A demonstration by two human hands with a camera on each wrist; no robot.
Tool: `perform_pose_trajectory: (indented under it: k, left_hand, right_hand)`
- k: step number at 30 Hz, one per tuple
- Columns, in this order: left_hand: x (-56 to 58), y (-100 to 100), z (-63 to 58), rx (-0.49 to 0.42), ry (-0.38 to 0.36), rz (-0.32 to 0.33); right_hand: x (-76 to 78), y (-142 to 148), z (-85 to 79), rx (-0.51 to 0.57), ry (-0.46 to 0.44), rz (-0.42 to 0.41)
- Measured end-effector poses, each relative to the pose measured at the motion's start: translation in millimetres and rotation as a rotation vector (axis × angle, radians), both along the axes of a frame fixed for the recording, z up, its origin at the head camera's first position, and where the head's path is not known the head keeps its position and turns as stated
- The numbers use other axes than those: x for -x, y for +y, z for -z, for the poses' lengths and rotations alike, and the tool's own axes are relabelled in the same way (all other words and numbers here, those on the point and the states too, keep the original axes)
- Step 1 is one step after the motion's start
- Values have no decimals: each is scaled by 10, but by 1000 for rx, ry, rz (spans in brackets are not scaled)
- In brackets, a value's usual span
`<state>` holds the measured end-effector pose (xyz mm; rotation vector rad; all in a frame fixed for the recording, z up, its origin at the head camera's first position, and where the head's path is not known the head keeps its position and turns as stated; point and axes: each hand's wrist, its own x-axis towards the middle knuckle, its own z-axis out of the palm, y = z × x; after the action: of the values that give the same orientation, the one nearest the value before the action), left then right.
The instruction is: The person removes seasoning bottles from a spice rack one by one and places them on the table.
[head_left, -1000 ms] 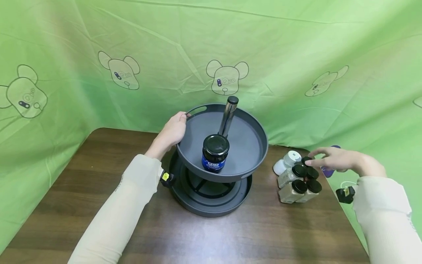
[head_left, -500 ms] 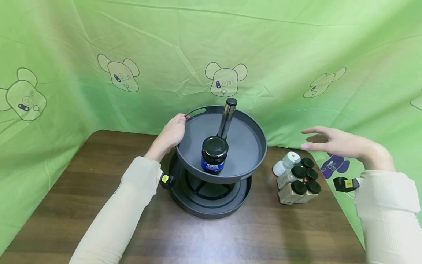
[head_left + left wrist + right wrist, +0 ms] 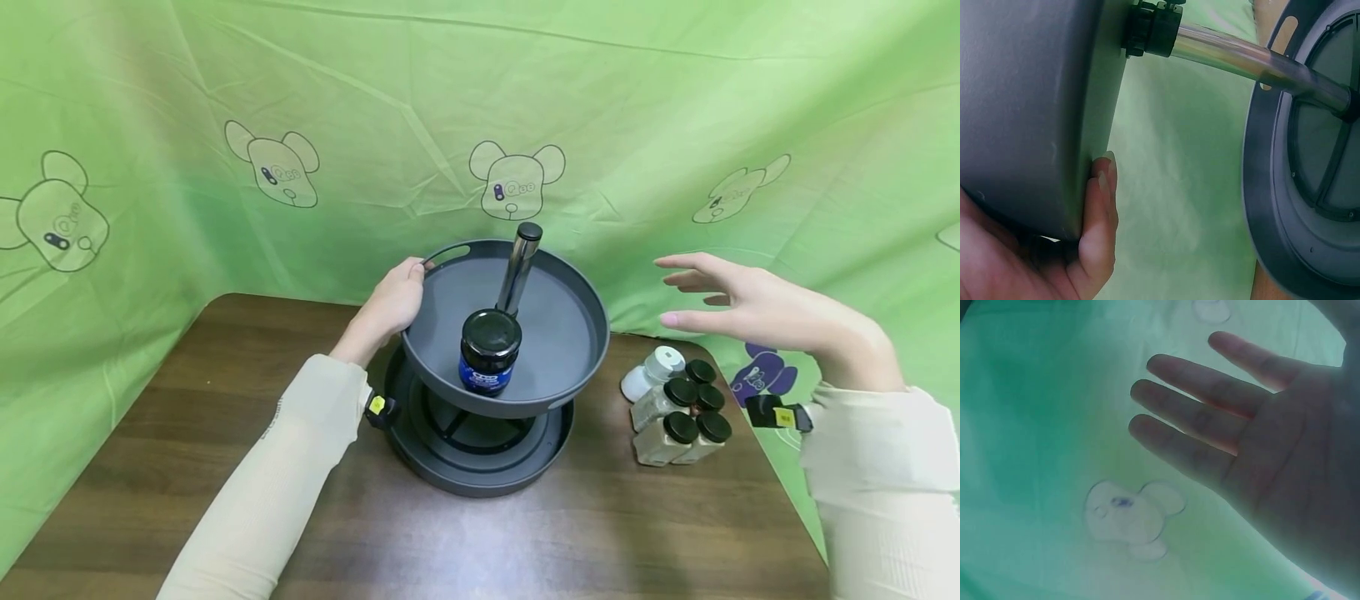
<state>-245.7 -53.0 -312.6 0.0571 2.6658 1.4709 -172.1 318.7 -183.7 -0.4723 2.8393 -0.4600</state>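
A two-tier grey rack stands on the table, its round upper tray held above the lower tray by a metal pole. My left hand grips the upper tray's rim at the left, by the slot handle; in the left wrist view its fingers curl under the edge. On that tray sits a dark jar with a black lid and blue label. My right hand hangs in the air behind and above the seasoning bottles, fingers spread and holding nothing. Its palm also shows in the right wrist view.
Several black-capped bottles and one white-capped bottle cluster at the table's right edge. A green printed cloth hangs behind and along both sides. The brown wooden table extends in front of the rack.
My right hand has risen away from the bottle caps, and its fingers have spread. The left hand stays on the upper tray's rim; rack, jar and bottles have not moved.
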Motion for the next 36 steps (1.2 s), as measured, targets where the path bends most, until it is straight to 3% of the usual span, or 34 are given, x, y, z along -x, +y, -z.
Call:
perform_pose_trajectory:
  k: [9,20,31,36]
  left_hand:
    - [0,2,-9,-2,6,-2]
    - [12,1,1,-2,-5,-3]
    - [13,-3,13,-4,4,0]
    - [21,2,15,-9,3,1]
  right_hand:
    - [-75,-358,-106,-24,87,-79]
    - [-39,-699,34,-42,133,-199]
    - [-76,-933,50,-127,159,-289]
    - [-89,-1003,92,-116,153,-330]
